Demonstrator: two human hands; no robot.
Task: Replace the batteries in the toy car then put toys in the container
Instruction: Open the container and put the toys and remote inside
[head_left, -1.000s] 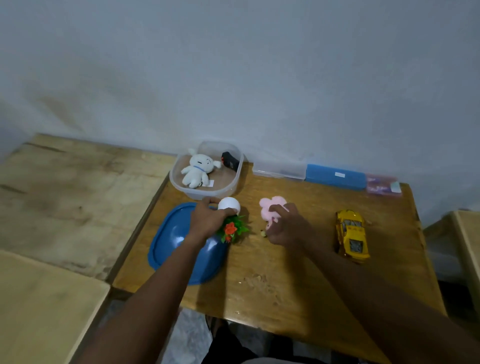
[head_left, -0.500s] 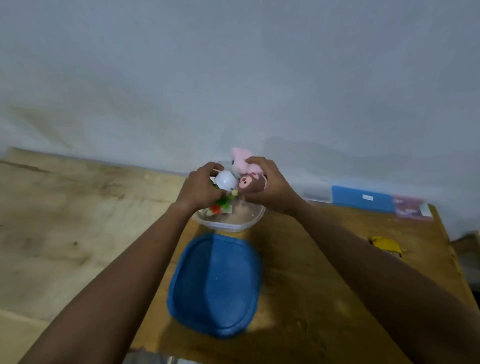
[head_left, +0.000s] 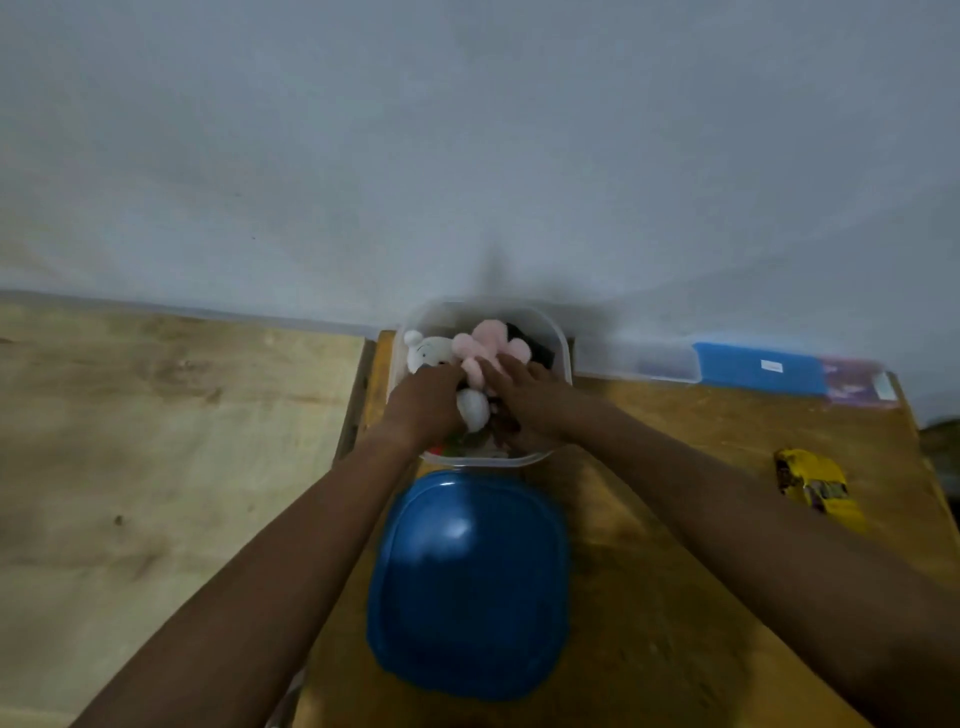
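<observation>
Two hands (head_left: 426, 405) in container (head_left: 563, 358), label unreadable (head_left: 772, 366)

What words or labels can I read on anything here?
None are readable.
The white sticker on the blue box: too small and blurred.
The purple packet beside it: print blurred.
The yellow toy car: markings blurred.

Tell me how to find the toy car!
Look at the brown table, then go to its right edge, far from the clear tub where both hands are busy. The toy car lies there alone, the only bright yellow thing, apart from the big blue lid.
</observation>
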